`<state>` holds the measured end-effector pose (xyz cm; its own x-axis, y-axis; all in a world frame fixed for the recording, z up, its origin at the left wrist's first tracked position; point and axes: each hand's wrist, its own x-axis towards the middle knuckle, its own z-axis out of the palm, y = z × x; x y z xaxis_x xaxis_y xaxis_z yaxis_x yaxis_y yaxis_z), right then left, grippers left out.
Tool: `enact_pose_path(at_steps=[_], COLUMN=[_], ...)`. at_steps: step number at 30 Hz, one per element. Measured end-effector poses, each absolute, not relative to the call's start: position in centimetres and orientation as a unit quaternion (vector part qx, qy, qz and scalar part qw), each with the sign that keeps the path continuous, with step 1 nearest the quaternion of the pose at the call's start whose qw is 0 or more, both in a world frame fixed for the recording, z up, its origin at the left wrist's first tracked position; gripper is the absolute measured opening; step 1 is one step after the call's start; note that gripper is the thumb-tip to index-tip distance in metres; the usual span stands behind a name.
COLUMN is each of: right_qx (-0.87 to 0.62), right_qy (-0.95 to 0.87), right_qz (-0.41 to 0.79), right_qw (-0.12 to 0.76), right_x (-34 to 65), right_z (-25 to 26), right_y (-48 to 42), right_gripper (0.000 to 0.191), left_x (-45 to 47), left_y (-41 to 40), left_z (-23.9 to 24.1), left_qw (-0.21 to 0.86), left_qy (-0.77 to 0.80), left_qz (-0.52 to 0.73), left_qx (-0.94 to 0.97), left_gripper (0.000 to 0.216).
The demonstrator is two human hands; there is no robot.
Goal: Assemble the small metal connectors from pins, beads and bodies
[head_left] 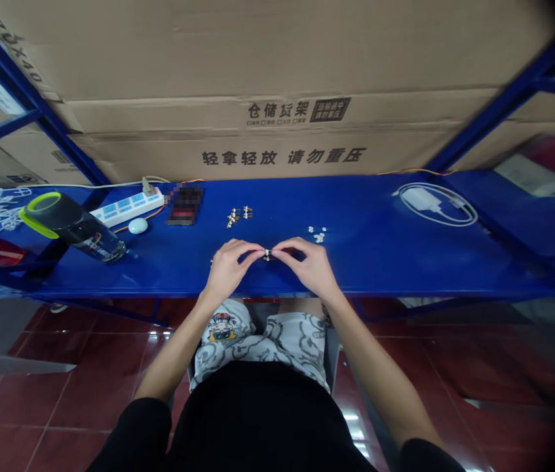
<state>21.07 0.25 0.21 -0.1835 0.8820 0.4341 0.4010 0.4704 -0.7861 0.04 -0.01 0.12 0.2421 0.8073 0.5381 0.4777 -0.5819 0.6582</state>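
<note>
Both hands meet above the front part of the blue shelf top [380,262]. Thumb and fingers of my left hand [230,263] pinch one side of a small white piece with dark parts [268,254]. From the other side, my right hand [309,262] pinches the same piece; its exact kind is too small to tell. Beyond my left hand lie several small white-and-metal pieces in a cluster [232,217] and a short row [248,212]. Past my right hand are several loose small white pieces [319,236].
At the left are a dark bottle [85,229], a power strip [130,208], a round white object [138,225] and a blurred dark item [185,205]. A white charger with cable [422,198] lies right. Large cardboard [277,59] stands behind; blue posts [493,105] flank it.
</note>
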Motion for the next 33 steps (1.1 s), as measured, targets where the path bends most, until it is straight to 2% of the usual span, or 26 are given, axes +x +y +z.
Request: enact_pose_path(at_steps=[4,10,18,24,33], right_qx=[-0.484,-0.563,-0.545,-0.547,-0.552], right_qy=[-0.727,-0.747,-0.764,-0.771,-0.780], right_qz=[0.198,0.045,0.081,0.062,0.041], right_qw=[0.446,0.351,0.337,0.319,0.293], right_x=[21.0,20.7,20.9,20.7,20.9], right_z=[0.0,-0.4,-0.6,-0.7,-0.4], right_y=[0.4,0.6,1.1,1.1,0.7], right_gripper=[0.012,0.020,0.019,0.018,0.026], left_x=[0.0,0.3,0.4,0.4,0.4], left_y=[0.1,-0.2,-0.1,-0.1,-0.2], left_z=[0.2,0.0,-0.6,-0.8,-0.7], left_qw=[0.156,0.069,0.045,0.031,0.013], left_qy=[0.455,0.504,0.503,0.496,0.493], left_qz=[0.408,0.350,0.283,0.281,0.263], left_qx=[0.776,0.786,0.815,0.821,0.829], left_gripper=[0.017,0.014,0.019,0.020,0.023])
